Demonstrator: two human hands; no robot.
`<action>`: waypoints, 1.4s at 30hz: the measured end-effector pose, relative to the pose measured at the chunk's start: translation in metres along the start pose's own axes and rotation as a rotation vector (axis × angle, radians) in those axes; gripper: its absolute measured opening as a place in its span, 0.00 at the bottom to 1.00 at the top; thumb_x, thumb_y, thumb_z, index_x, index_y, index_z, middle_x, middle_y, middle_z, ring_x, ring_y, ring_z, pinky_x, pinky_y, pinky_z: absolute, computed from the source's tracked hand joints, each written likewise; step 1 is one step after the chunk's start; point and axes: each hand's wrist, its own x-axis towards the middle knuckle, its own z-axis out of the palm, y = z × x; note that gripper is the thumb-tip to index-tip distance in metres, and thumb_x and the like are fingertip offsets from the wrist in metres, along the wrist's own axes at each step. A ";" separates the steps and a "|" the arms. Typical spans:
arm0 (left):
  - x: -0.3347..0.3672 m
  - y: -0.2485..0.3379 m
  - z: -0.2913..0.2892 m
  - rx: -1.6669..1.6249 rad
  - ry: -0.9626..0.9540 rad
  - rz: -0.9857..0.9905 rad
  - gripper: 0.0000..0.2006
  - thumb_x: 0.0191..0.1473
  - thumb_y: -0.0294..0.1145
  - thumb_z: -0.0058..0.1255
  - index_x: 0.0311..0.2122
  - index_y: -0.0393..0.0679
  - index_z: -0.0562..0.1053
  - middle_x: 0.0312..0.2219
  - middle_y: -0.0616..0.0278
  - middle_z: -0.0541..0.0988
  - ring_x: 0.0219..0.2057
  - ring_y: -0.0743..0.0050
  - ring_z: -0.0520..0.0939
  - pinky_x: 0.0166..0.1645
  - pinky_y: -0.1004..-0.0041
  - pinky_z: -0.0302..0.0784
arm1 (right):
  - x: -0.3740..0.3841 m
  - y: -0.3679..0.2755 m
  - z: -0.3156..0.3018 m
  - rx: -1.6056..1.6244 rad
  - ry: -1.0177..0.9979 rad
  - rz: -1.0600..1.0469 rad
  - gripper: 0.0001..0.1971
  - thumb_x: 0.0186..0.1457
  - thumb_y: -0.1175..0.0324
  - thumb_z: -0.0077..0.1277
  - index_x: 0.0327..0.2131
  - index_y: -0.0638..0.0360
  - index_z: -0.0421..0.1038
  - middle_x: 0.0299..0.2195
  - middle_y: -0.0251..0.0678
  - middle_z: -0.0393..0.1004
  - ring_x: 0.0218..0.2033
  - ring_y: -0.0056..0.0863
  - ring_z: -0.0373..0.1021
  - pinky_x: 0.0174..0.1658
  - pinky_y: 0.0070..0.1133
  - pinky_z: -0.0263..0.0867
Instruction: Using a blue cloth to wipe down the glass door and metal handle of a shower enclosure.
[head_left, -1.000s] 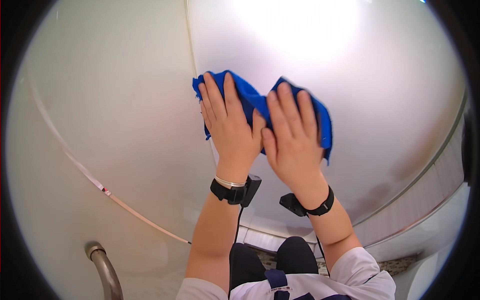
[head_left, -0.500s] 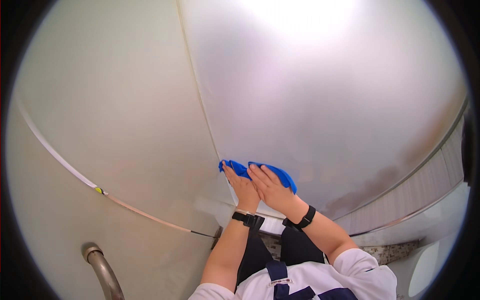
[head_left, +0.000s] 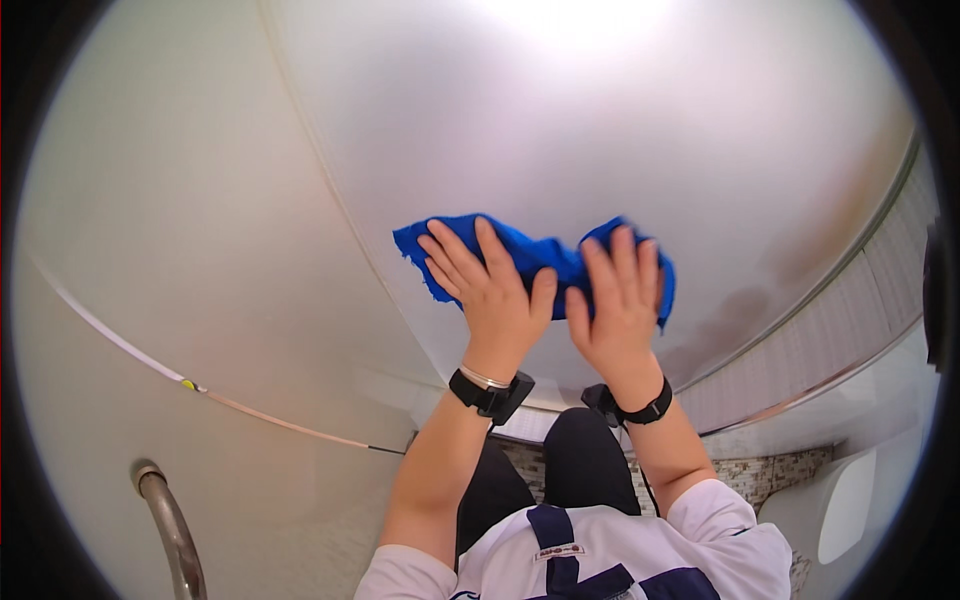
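Note:
A crumpled blue cloth (head_left: 525,248) is spread against the pale frosted panel (head_left: 600,140). My left hand (head_left: 494,300) lies flat on the cloth's left part, fingers stretched out and spread. On its right part rests my right hand (head_left: 622,318), also open, with its fingertips slightly blurred. Between the two thumbs the cloth bunches into folds. Both palms press the cloth without wrapping round it. Each wrist wears a black strap with a small black box; a thin silver bracelet sits on the left wrist.
A seam (head_left: 340,205) divides the panel from another pale surface at the left. A curved metal bar (head_left: 172,530) stands at lower left. To the right runs a curved metal-edged strip (head_left: 790,350), with a white rounded fixture (head_left: 848,505) below. Mosaic tiles (head_left: 790,468) show beneath.
Both hands have moved up the panel with the cloth and farther apart. The cloth is now spread wider, and the left hand's fingers have fanned out.

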 end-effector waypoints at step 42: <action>-0.244 -0.025 0.085 0.099 -0.508 0.252 0.21 0.44 0.44 0.52 0.45 0.51 0.72 0.46 0.48 0.65 0.45 0.40 0.66 0.50 0.43 0.58 | -0.249 0.060 0.027 -0.100 -0.516 -0.082 0.28 0.43 0.72 0.49 0.52 0.37 0.67 0.54 0.16 0.63 0.58 0.18 0.53 0.55 0.16 0.57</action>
